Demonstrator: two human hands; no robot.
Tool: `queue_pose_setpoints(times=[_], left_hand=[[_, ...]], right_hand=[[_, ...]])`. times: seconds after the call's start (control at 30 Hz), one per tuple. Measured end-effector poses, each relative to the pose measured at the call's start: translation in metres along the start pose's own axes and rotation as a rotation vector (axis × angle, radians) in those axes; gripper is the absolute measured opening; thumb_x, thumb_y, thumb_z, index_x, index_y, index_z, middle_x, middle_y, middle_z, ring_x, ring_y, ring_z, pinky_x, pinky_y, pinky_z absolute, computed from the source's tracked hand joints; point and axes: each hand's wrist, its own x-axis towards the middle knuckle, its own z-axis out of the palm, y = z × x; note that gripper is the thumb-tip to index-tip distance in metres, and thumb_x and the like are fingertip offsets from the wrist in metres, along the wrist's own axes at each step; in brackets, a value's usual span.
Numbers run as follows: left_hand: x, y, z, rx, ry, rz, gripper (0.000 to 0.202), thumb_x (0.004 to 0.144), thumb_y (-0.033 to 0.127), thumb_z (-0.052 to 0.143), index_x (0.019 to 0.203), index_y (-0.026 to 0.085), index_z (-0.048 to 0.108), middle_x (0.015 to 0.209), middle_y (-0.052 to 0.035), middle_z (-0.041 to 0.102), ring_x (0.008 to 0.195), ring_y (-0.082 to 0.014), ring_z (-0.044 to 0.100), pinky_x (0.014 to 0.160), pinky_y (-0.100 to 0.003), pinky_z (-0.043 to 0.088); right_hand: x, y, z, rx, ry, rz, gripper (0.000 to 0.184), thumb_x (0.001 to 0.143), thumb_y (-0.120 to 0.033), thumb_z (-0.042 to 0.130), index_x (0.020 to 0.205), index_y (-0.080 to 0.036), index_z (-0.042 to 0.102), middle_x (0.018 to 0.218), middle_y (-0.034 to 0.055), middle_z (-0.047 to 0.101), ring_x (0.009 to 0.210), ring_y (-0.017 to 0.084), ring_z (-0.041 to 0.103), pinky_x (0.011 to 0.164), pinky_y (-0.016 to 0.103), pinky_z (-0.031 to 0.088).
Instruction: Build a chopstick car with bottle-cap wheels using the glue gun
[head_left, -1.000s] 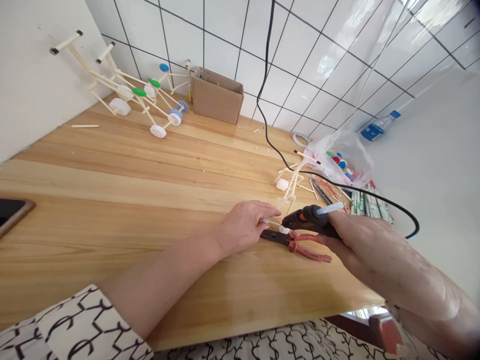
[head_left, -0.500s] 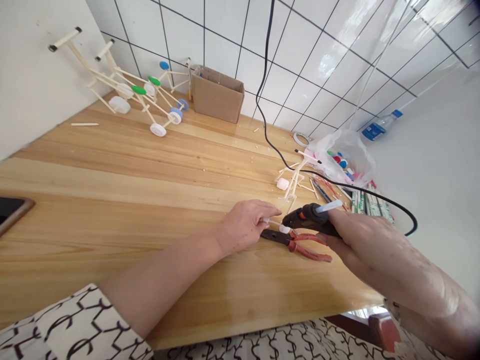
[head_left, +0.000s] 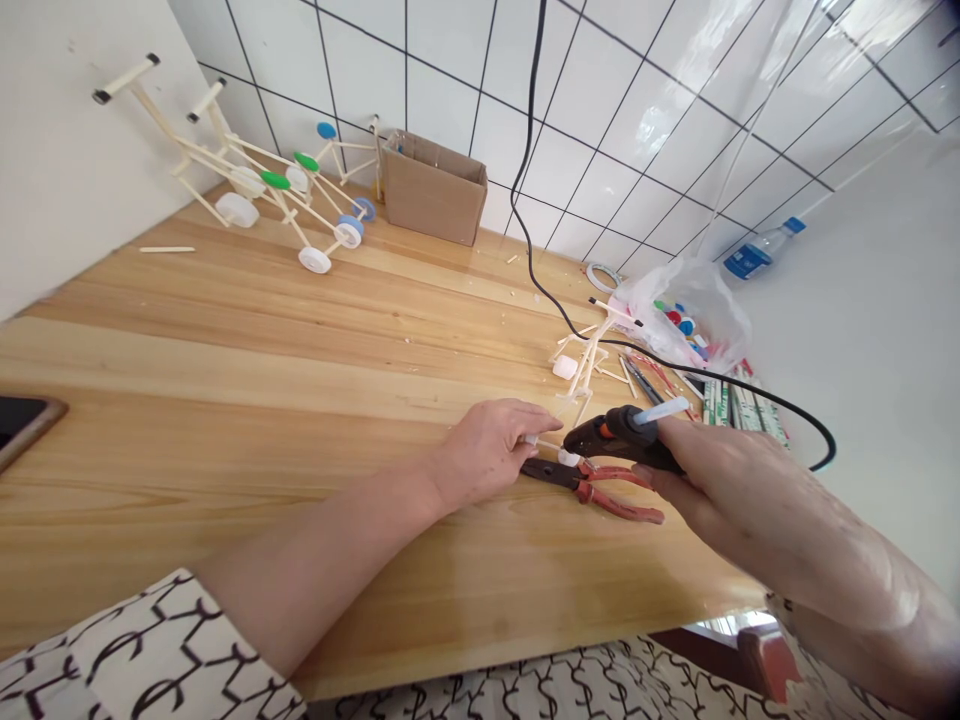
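While my left hand [head_left: 491, 445] pinches one thin stick [head_left: 541, 443] flat on the worktop [head_left: 300, 340], its long axis points right, toward the nozzle of the one glue gun [head_left: 619, 437] closed in my right hand [head_left: 712, 475]. One white cap [head_left: 568, 458] sits at the stick's end (touching the nozzle, I think). One pair of pliers [head_left: 592, 485] lies just below.

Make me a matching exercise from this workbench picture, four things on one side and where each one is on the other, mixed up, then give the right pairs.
Things:
1. glue gun
2. red-handled pliers
3. cardboard box
4. phone

Places:
A. at the table's left edge
B. held in the right hand
C. against the tiled wall
D. flat on the table between the left hand and the right

Pairs: 1-B, 2-D, 3-C, 4-A
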Motion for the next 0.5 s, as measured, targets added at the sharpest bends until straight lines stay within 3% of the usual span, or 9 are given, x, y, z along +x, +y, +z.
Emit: queue_pose_setpoints(times=[0.5], left_hand=[[-0.0007,-0.002,0.0013,-0.004,0.013,-0.002,0.035,0.071,0.004,0.055,0.101,0.015,0.067,0.103,-0.0061,0.07,0.095,-0.017,0.064,0.088,-0.028,0.049]], right_hand=[[0.002,0.0003,0.0004,-0.024,-0.006,0.021,0.019,0.087,-0.035,0.039,0.075,-0.022,0.047,0.066,0.0016,0.06,0.057,0.02,0.057,0.049,0.028,0.036]])
